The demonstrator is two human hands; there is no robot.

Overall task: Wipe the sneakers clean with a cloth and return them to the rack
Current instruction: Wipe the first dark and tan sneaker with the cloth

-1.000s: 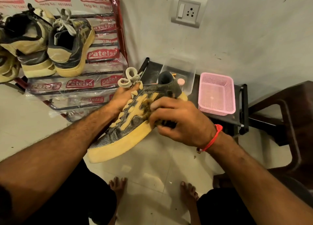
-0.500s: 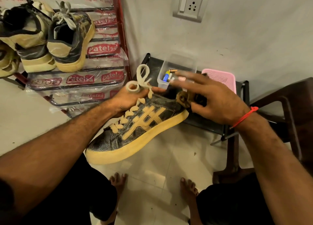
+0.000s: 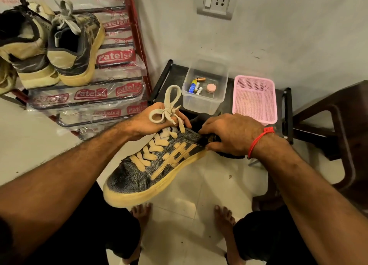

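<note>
We note a shoe rack (image 3: pixel 137 51) at upper left, its bars wrapped in printed plastic, carrying two worn sneakers (image 3: pixel 73 49) heel-outward on one shelf. Against the wall stands a low black stand (image 3: pixel 159 81) bearing a clear plastic tub (image 3: pixel 205 103) with batteries (image 3: pixel 194 86) and a pink disc (image 3: pixel 211 87) inside, and just beside it an empty-looking pink basket (image 3: pixel 254 99). A wall socket (image 3: pixel 216 0) sits above. A dark chair (image 3: pixel 338 125) occupies the right edge. Bare feet (image 3: pixel 141 213) rest on the tiled floor (image 3: pixel 199 185) below.

The sneaker (image 3: pixel 151 169) under treatment is held in the air over the floor, toe toward us, heel near the stand's front edge.

The left hand (image 3: pixel 151 121) grips the shoe at the collar from the far side, fingers curled over the tongue area; the tied lace bow (image 3: pixel 167 109) lies across its back. The right hand (image 3: pixel 229 135), a red thread band (image 3: pixel 258 139) on its wrist, is curled at the heel quarter, pinching a small dark, brownish cloth (image 3: pixel 212 139) against the shoe. The cloth is mostly hidden under the fingers.
</note>
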